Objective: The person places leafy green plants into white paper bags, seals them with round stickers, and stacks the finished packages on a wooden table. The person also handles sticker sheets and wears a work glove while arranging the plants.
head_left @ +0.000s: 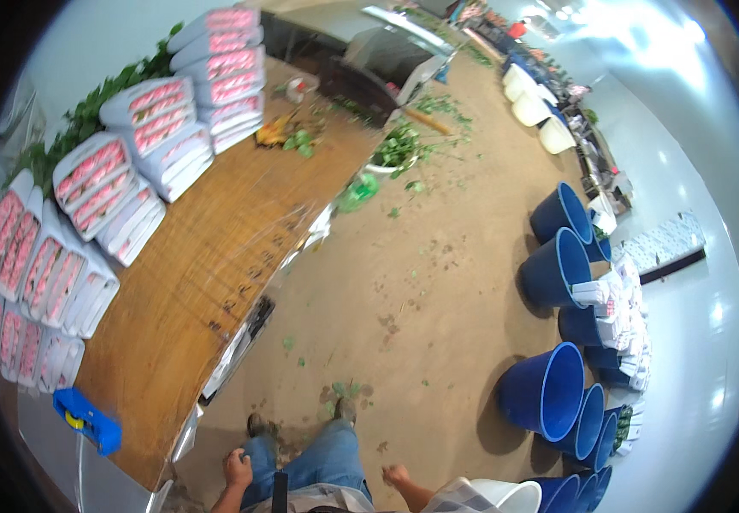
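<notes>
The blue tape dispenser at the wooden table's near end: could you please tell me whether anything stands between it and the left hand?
The edge of the wooden table, with pale sheeting along it, lies between the left hand and the blue tape dispenser; no other obstacle is visible.

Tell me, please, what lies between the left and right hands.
In the head view, the wearer's blue jeans and a dark strip lie between the left hand and the right hand; brown floor shows between the jeans and the right hand.
</notes>
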`<move>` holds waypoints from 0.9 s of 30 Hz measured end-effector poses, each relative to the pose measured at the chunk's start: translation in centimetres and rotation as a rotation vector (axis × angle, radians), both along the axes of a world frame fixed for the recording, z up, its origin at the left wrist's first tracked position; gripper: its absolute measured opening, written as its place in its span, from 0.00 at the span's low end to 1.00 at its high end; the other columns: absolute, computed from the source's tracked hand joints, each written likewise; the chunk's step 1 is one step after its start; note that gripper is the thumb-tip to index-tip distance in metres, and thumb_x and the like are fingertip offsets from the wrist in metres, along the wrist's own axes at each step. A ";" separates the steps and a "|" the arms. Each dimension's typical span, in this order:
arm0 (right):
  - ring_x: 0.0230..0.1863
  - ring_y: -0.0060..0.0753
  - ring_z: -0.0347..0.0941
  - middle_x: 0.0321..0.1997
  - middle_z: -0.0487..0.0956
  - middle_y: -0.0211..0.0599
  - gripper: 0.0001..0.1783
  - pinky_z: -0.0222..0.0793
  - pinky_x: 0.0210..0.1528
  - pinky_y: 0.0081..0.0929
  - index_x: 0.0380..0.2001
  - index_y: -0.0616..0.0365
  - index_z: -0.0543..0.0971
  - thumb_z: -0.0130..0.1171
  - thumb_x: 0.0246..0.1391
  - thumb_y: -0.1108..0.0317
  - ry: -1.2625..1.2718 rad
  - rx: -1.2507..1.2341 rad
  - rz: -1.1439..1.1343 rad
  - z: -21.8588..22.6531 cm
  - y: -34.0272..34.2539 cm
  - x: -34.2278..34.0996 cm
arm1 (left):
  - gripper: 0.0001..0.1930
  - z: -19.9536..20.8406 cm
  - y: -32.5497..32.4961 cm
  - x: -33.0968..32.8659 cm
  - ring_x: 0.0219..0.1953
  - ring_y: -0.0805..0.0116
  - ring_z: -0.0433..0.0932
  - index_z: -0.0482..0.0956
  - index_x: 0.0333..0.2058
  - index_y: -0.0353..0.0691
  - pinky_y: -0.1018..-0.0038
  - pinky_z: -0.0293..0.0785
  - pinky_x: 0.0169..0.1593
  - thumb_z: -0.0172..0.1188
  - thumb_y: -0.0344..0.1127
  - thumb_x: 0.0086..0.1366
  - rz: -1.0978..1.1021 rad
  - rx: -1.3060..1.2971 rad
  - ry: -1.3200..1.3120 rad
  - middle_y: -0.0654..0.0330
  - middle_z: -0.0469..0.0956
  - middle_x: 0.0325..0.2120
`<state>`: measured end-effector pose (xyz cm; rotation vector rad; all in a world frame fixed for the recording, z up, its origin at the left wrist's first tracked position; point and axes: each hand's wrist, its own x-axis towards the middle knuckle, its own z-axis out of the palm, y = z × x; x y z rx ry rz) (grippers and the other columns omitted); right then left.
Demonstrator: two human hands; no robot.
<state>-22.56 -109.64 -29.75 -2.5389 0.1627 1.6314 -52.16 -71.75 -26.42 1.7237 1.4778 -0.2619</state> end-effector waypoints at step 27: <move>0.35 0.38 0.83 0.39 0.84 0.48 0.15 0.79 0.35 0.37 0.43 0.69 0.80 0.53 0.58 0.69 -0.138 0.462 -0.852 -0.9 -16.7 13.8 | 0.12 3.1 -6.6 22.1 0.48 0.57 0.81 0.85 0.41 0.45 0.64 0.74 0.54 0.60 0.43 0.64 -0.237 -0.051 0.054 0.53 0.83 0.42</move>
